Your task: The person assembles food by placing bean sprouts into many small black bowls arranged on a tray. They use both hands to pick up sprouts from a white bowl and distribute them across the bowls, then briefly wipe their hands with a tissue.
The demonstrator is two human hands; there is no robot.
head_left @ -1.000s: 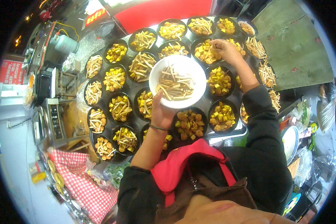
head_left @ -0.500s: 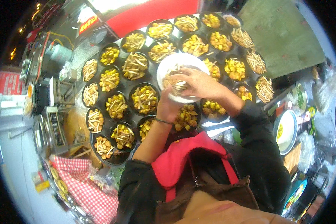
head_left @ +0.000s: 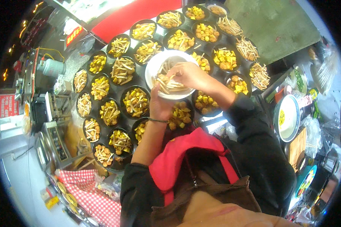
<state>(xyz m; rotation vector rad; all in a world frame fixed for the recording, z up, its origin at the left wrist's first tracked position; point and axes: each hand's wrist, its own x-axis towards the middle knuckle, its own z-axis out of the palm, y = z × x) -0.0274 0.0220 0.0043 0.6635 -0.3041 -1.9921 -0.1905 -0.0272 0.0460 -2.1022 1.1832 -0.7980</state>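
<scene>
A white bowl, partly filled with pale food strips, is held over the black bowls in the middle. My left hand grips its near left rim, thumb up along the side. From the right, my right hand reaches into it, fingers bent and closed on some of the strips; the fingertips are partly hidden. Just left of my left hand stands a black bowl of yellow chunks and strips. Below the white bowl, another bowl of brown pieces and yellow chunks is partly covered by it.
Several black bowls, such as one with yellow cubes, crowd the table around my hands. At right are a blue-rimmed basin and a wooden board. A gas cylinder stands at far left; a red checked cloth lies lower left.
The view has shifted, so the bowls sit further left. The white bowl is now tipped so more of its inside shows, and my right hand sits lower inside it among the strips.
</scene>
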